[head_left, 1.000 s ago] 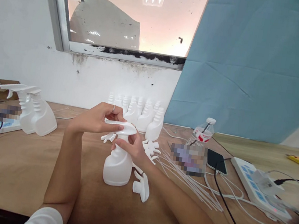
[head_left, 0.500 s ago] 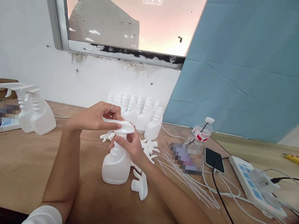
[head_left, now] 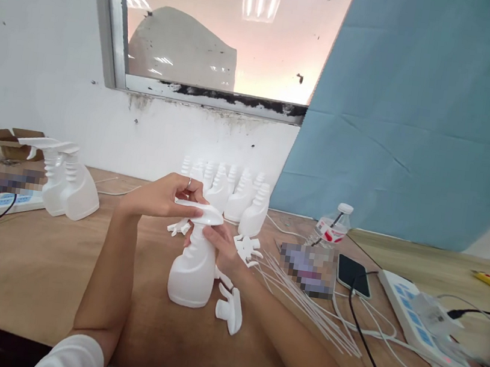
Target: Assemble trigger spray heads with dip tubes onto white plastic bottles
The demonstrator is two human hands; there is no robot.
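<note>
A white spray bottle [head_left: 191,279] stands upright on the table in front of me. On its neck sits a white trigger spray head [head_left: 209,215], with its nozzle end toward the left. My left hand [head_left: 174,197], a ring on one finger, grips this head between thumb and fingers from above. Around the bottle's neck, just below the head, my right hand [head_left: 221,246] is closed; its fingers are partly hidden behind the bottle. Right of the bottle lies a loose spray head [head_left: 232,310]. More loose spray heads [head_left: 248,248] lie behind my right hand.
Several headless white bottles [head_left: 255,209] stand by the wall. Two bottles with spray heads [head_left: 82,194] stand at left. To the right are thin white tubes [head_left: 313,308], a phone [head_left: 353,276], a drink bottle [head_left: 330,229], and a power strip [head_left: 417,317] with cables.
The whole view has shifted slightly, so the scene sits a little lower and further right. Both hands keep their hold on the bottle and its spray head.
</note>
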